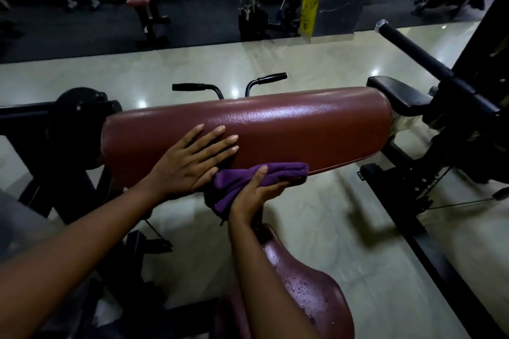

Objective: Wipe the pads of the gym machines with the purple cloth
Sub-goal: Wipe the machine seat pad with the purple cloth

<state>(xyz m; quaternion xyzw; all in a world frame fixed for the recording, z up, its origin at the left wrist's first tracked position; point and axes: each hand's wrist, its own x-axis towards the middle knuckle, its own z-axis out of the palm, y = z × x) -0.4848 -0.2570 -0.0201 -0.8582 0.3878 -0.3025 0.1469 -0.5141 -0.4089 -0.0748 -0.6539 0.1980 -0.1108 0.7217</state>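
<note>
A long maroon arm pad (289, 129) of a curl machine lies across the middle of the view, its top shiny. My left hand (192, 159) rests flat on the pad's left part, fingers spread, holding nothing. My right hand (256, 195) grips the bunched purple cloth (248, 179) and presses it against the pad's lower front edge, just right of the left hand. Below, a maroon seat pad (303, 292) carries water droplets and is partly hidden by my right forearm.
Two black handles (228, 85) rise behind the pad. A black pad (399, 93) and a black bar (413, 52) stand at the right with a dark machine frame (413, 228). The floor is glossy tile. Benches and racks stand on dark matting at the back.
</note>
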